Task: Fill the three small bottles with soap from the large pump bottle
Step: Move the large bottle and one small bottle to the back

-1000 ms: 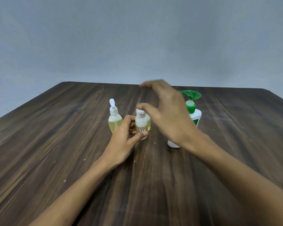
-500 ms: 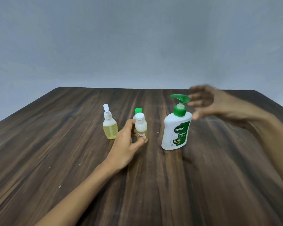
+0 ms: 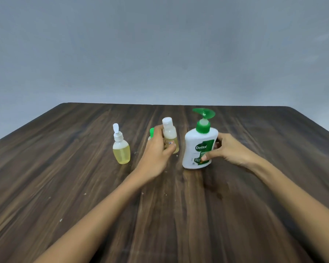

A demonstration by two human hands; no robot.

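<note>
The pump bottle (image 3: 198,147) stands upright on the desk (image 3: 65,186), right of centre, white with a green label reading "Dettol" and a green pump head whose spout points away and to the right. The right hand (image 3: 228,149) grasps it from the right side: the thumb lies across the lower front of the label and the fingers (image 3: 219,138) curl behind the body.

Just left of it, close but apart, stands a small bottle (image 3: 170,135) with a white flip cap, shut, and pale yellow liquid in its lower part; a small label with red marks shows on its front. The left hand (image 3: 157,154) holds this bottle, thumb pressed against its lower front and the fingers wrapped round its left and far side. It looks upright; whether its base rests on the desk I cannot tell.

Behind the left hand's fingers a green cap (image 3: 151,131) peeks out, belonging to a second small bottle that is mostly hidden.

Farther left, well apart from the hand, a third small bottle (image 3: 121,151) stands upright, rounded, about half full of yellow liquid, its white flip cap open and pointing up.

The desk is dark wood grain with a few pale specks scattered on it. A plain grey wall (image 3: 160,54) rises behind its far edge.
</note>
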